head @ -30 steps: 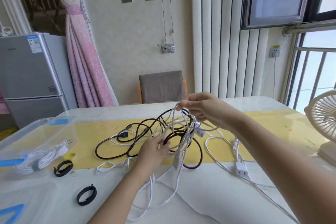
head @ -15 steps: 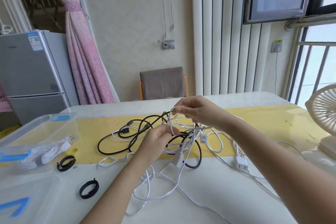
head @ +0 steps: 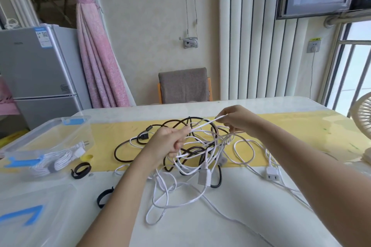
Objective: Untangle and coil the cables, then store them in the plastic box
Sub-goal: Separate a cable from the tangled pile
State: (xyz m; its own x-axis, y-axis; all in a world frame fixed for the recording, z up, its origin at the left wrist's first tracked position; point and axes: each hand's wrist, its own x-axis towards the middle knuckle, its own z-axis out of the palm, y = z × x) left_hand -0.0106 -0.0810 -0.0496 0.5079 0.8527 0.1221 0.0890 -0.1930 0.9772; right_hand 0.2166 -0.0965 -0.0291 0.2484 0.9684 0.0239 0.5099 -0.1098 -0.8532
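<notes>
A tangle of white cables (head: 202,152) and a black cable (head: 128,144) lies in the middle of the table. My left hand (head: 166,142) grips a white strand above the tangle. My right hand (head: 236,119) pinches the same white strand further right, and the strand runs taut between both hands. A white plug (head: 272,173) lies at the right of the tangle, and a white connector (head: 204,176) hangs at its front. The clear plastic box (head: 26,142) with blue clasps stands at the left, with one coiled white cable (head: 58,159) in it.
Two black straps (head: 80,170) (head: 103,196) lie near the box. The box lid (head: 30,216) lies at the front left. A white fan (head: 361,126) stands at the right edge. A chair (head: 183,85) stands behind the table. A yellow runner (head: 301,132) crosses the table.
Both hands moved apart and pulled a white strand taut between them. My left hand rose from the tangle and closed on the strand.
</notes>
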